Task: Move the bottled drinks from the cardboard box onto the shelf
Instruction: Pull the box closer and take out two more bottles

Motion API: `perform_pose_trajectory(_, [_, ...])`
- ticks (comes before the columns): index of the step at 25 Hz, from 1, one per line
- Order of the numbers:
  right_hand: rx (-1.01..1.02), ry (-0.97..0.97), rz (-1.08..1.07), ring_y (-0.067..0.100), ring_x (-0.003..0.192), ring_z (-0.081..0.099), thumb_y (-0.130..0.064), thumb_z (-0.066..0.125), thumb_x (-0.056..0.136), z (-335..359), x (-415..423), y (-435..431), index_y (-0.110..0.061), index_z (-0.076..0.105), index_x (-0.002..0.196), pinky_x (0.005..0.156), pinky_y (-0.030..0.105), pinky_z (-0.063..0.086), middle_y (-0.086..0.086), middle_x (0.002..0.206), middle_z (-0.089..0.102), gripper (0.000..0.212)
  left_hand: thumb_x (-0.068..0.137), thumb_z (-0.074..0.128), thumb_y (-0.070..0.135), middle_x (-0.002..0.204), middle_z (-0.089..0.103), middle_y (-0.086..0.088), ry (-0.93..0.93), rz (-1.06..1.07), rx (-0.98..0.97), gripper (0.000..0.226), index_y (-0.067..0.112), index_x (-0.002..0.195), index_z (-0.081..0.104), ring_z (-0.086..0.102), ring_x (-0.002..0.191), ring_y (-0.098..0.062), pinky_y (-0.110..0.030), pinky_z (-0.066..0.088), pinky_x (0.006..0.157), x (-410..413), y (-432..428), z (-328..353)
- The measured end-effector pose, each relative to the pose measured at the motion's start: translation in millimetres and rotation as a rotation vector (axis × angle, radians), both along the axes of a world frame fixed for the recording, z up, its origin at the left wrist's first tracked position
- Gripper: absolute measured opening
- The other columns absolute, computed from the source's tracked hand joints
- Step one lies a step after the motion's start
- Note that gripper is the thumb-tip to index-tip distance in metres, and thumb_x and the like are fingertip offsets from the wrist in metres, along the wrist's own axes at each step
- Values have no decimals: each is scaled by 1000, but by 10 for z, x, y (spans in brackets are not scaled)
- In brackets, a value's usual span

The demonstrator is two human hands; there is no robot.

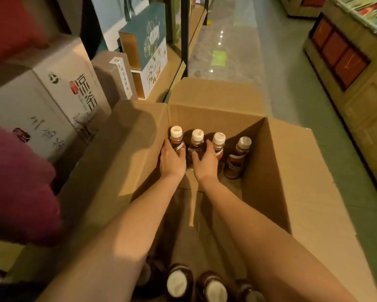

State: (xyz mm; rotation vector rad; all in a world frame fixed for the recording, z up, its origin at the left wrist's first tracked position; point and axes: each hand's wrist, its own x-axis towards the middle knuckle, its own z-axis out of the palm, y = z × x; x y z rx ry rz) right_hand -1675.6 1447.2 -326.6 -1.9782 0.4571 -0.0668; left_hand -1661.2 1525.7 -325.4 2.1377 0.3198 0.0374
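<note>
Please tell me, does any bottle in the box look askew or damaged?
The rightmost bottle in the far row of the cardboard box leans rightward and stands apart from the other three bottles, though the wide lens may exaggerate the lean. No spill or damage shows.

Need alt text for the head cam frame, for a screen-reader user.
Two bare hands reach into an open cardboard box: the left hand grips the leftmost bottle of four white-capped ones along its far wall, the right hand the second bottle. At its near end stand more bottles; a shelf of boxed goods runs along the left.
</note>
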Motion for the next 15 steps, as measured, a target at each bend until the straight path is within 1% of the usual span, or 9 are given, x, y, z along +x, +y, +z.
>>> perform_pose_trajectory(3, [43,-64,-73,21,139,33,-12,54,92,-196,216,58,-11,29,145,115,35,26,7,147,40,58,95,50,17,151,34,-9,-44,70,-59,58,11,147,26,29,141,-23,-36,22,116,224,-136,-166])
perform_pose_trajectory(6, [64,-109,-122,19,134,41,-12,56,90,-346,323,105,-15,36,140,112,36,34,5,140,48,54,93,52,13,150,36,-6,-89,95,-113,60,16,146,25,30,141,-22,-38,26,116,345,-174,-317])
perform_pose_trajectory(9, [7,-133,-160,16,132,42,-17,59,89,-422,336,112,-17,40,136,108,31,34,2,136,50,50,92,54,13,146,41,-5,-127,104,-123,58,18,144,29,35,138,-21,-40,30,114,361,-169,-418])
perform_pose_trajectory(12, [-66,-136,-183,17,125,46,-22,60,89,-415,365,109,-13,46,126,95,20,33,4,128,53,41,90,56,14,143,45,-5,-132,118,-146,55,16,141,34,39,136,-21,-41,33,113,380,-174,-432])
perform_pose_trajectory(13, [-80,-134,-186,17,121,48,-23,60,89,-418,374,107,-12,47,122,91,19,32,4,124,54,37,90,57,13,141,46,-5,-121,115,-163,55,16,140,36,40,135,-20,-41,33,112,388,-172,-421])
perform_pose_trajectory(15, [-62,-138,-179,16,116,52,-23,61,89,-407,382,83,-12,48,117,89,20,35,4,119,56,33,89,58,13,138,49,-4,-93,115,-199,51,16,137,41,42,133,-20,-41,34,112,409,-175,-413])
